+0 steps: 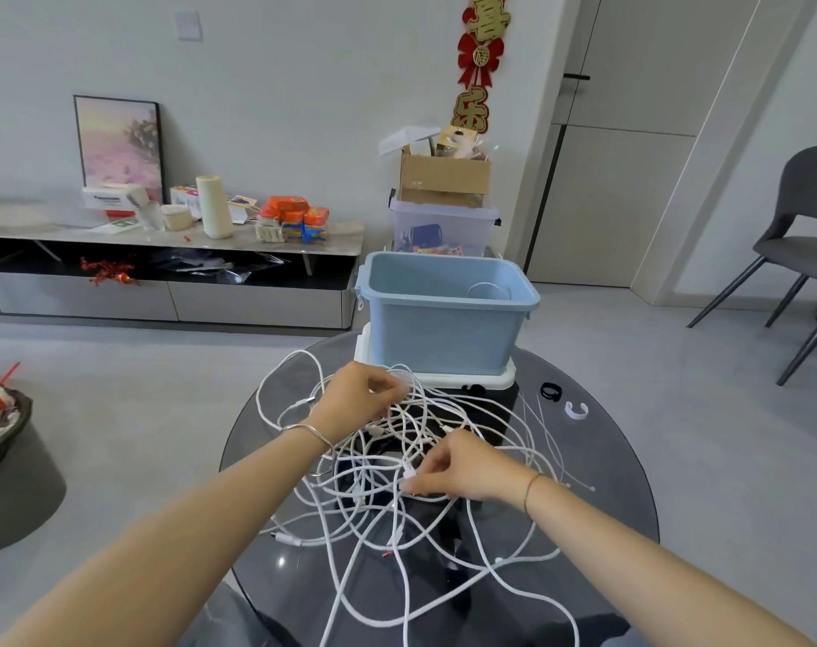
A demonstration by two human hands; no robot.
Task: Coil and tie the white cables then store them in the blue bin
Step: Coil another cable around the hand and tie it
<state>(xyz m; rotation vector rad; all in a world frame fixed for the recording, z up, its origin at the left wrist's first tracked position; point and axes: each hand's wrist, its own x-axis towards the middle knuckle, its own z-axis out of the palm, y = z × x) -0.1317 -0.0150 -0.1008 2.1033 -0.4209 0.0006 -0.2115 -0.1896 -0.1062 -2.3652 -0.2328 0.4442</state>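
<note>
Head view — white cables (425,464) tangled, uncoiled

The white cables (399,459) run off the bottom edge; the blue bin (444,333) half hides perhaps 1 coil (488,290) inside.

Bright, even daylight, soft shadows, faint glare on the glass table (607,464), perhaps slight edge warping.
</note>
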